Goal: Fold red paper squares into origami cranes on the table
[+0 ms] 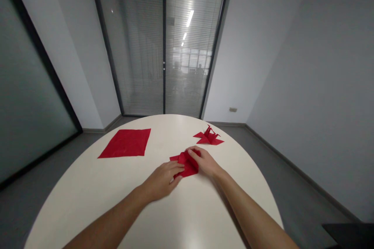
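A partly folded piece of red paper point(190, 168) lies on the white table between my two hands. My left hand point(165, 179) grips its near left edge, fingers on top and thumb at the near side. At its far right side, my right hand point(202, 160) holds a raised flap, with the thumb on top and the other fingers partly hidden behind the paper. Just beyond my right hand sit red folded paper cranes point(209, 136), close together with pointed wings and necks; I cannot tell exactly how many.
A flat stack or sheet of red square paper point(127, 142) lies at the far left of the round white table point(96, 202). Behind the table stands a glass partition with blinds point(143, 66). A dark object point(350, 233) shows at the lower right corner.
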{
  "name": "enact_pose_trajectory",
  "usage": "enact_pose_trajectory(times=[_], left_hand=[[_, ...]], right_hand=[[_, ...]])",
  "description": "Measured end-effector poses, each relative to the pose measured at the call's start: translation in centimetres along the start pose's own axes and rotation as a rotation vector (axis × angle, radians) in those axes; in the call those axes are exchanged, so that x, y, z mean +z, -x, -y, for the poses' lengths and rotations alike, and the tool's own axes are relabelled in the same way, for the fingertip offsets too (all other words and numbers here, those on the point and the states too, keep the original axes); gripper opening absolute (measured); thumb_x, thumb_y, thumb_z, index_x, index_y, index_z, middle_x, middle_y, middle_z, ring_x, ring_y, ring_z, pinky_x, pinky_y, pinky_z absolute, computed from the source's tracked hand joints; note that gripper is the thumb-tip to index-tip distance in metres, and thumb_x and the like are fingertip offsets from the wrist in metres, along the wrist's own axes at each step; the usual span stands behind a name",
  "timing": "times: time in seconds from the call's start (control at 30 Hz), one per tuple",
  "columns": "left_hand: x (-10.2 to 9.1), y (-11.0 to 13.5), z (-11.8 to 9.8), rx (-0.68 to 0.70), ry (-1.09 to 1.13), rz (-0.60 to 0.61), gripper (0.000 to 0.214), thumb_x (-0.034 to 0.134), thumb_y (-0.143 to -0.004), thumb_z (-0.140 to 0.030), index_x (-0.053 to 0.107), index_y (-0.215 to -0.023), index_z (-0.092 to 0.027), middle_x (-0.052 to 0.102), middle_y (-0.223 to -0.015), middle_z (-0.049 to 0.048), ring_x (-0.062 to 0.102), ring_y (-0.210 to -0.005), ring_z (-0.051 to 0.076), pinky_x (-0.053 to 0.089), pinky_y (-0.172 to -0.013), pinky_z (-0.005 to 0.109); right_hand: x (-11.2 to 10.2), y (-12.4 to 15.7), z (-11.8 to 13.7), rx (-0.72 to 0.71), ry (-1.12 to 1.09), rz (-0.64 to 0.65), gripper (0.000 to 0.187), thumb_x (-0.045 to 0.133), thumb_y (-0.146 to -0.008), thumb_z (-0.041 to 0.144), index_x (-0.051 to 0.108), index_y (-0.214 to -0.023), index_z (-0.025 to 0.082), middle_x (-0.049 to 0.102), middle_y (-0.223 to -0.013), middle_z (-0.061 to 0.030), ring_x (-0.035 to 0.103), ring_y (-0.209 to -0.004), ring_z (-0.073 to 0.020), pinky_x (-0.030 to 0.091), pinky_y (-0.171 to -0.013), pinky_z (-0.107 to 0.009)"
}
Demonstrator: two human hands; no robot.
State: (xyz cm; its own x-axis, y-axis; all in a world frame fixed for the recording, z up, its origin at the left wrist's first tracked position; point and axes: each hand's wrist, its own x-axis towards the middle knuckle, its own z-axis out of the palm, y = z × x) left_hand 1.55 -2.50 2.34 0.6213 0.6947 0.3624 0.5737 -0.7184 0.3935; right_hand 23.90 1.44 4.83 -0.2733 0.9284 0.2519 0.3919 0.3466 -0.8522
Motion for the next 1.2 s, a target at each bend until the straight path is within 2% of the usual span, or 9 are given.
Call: enact_pose_trajectory(times=[0.23,0.43,0.57,0.67,0.73,0.87,0.93,1.03,1.2], left_hand=[[-0.1,-0.2,0.0,-0.024,0.14,-0.026,0.03,0.055,-0.094,-0.016,0.069,-0.12,-0.023,0.072,-0.124,0.0047,0.05,-0.132,0.024,0.047,-0.111,0.043],[-0.3,-0.7,0.4,-0.149,0.181,-0.154,0.021,0.052,-0.096,-0.02,0.071,-0.106,-0.023,0.073,-0.109,0.0054,0.065,-0.105,0.021,0.053,-0.097,0.038],[0.0,-0.8,1.7,-0.229,0.216,-0.274,0.03,0.052,-0.094,-0.018,0.064,-0.121,-0.022,0.069,-0.122,0.007,0.065,-0.106,0.02,0.054,-0.096,0.036],[0.2,-0.8,2.7,-0.216,0.187,-0.254,0.029,0.054,-0.091,-0.015,0.066,-0.115,-0.022,0.07,-0.119,0.0065,0.063,-0.111,0.022,0.05,-0.101,0.038],[0.1,-0.8,2.9,-0.201,0.172,-0.204,0.025,0.054,-0.089,-0.011,0.069,-0.105,-0.023,0.072,-0.11,0.0048,0.064,-0.107,0.022,0.05,-0.098,0.038],[-0.5,-0.7,2.7,-0.15,0.12,-0.096,0.025,0.054,-0.087,-0.007,0.07,-0.097,-0.024,0.073,-0.102,0.0025,0.062,-0.102,0.022,0.049,-0.093,0.036],[-0.7,-0.6,2.5,-0.122,0.082,-0.062,0.024,0.055,-0.088,-0.008,0.07,-0.098,-0.024,0.073,-0.102,0.0027,0.062,-0.101,0.022,0.049,-0.092,0.036],[-1.0,-0.5,2.5,-0.087,0.056,-0.036,0.023,0.055,-0.09,-0.009,0.07,-0.1,-0.024,0.072,-0.103,0.0033,0.061,-0.1,0.022,0.048,-0.092,0.036],[-1.0,-0.4,2.5,-0.095,0.04,-0.042,0.017,0.054,-0.095,-0.016,0.07,-0.098,-0.022,0.071,-0.099,0.0042,0.06,-0.097,0.022,0.048,-0.087,0.035]], right_hand=[[0.1,0.3,-0.2,0.032,0.047,0.106,0.048,0.046,-0.098,0.056,0.072,-0.097,0.016,0.075,-0.092,-0.0048,0.066,-0.085,-0.0217,0.05,-0.082,-0.034],[0.2,0.5,0.5,0.001,0.063,0.128,0.047,0.045,-0.099,0.055,0.07,-0.088,0.017,0.073,-0.085,-0.0035,0.064,-0.079,-0.0211,0.049,-0.076,-0.033],[0.2,0.8,1.4,-0.074,0.087,0.175,0.041,0.046,-0.1,0.049,0.072,-0.091,0.019,0.073,-0.089,-0.0038,0.064,-0.083,-0.0217,0.051,-0.081,-0.034],[0.2,1.1,2.1,-0.152,0.101,0.271,0.032,0.052,-0.098,0.044,0.074,-0.101,0.022,0.074,-0.098,-0.0039,0.066,-0.093,-0.0227,0.051,-0.089,-0.035],[0.0,1.1,2.2,-0.189,0.123,0.339,0.03,0.06,-0.094,0.043,0.074,-0.114,0.026,0.073,-0.109,-0.005,0.064,-0.109,-0.0261,0.049,-0.098,-0.038],[-0.9,1.1,1.9,-0.184,0.188,0.474,0.038,0.071,-0.085,0.044,0.073,-0.122,0.032,0.068,-0.131,-0.0036,0.045,-0.138,-0.0337,0.034,-0.115,-0.05],[-1.5,1.1,1.6,-0.169,0.184,0.462,0.032,0.072,-0.084,0.04,0.076,-0.115,0.032,0.069,-0.13,-0.003,0.05,-0.133,-0.0332,0.037,-0.113,-0.05],[-2.2,0.9,1.3,-0.188,0.143,0.415,0.029,0.062,-0.085,0.025,0.078,-0.109,0.029,0.075,-0.114,-0.0033,0.063,-0.115,-0.028,0.047,-0.102,-0.043],[-2.5,0.9,2.0,-0.22,0.134,0.45,0.031,0.057,-0.081,0.018,0.079,-0.101,0.025,0.075,-0.095,-0.0021,0.067,-0.094,-0.0237,0.051,-0.089,-0.035]])
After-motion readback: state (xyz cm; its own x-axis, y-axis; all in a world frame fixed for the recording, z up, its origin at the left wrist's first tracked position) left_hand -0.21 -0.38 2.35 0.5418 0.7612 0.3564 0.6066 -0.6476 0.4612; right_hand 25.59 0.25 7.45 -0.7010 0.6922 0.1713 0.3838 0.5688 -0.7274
